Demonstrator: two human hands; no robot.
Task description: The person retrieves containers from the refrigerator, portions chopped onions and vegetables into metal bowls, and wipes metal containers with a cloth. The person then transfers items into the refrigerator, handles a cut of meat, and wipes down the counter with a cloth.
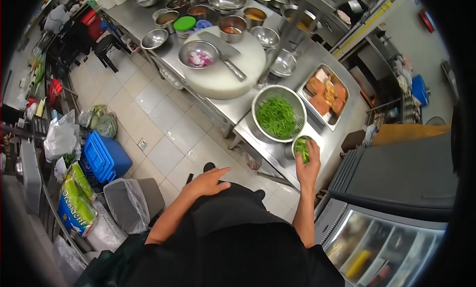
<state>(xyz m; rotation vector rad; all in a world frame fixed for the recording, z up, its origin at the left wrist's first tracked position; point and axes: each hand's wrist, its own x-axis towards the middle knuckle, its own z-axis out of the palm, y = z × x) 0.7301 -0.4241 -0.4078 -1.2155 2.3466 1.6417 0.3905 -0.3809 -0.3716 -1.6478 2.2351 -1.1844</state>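
My left hand [207,183] hangs in front of my dark apron, holding nothing, its fingers stretched out and apart. At the counter's near corner, my right hand [309,167] reaches into a small metal bowl [289,150], its thumb and fingers curled around green vegetable pieces [301,147]. How many pieces are in its grasp is hidden. Touching or close beside that bowl stands a large metal colander [255,119], filled with cut long green beans [277,117]. Behind them lies a rectangular steel tray [300,92] with orange-brown pieces of food [322,104].
A round white chopping board [218,88] bears a cleaver [233,68] and a bowl of chopped onion [199,59]. Several metal bowls stand farther back. On the floor at left are a blue box [106,155] and a lined bin [156,195]. A glass-topped freezer [382,247] stands right.
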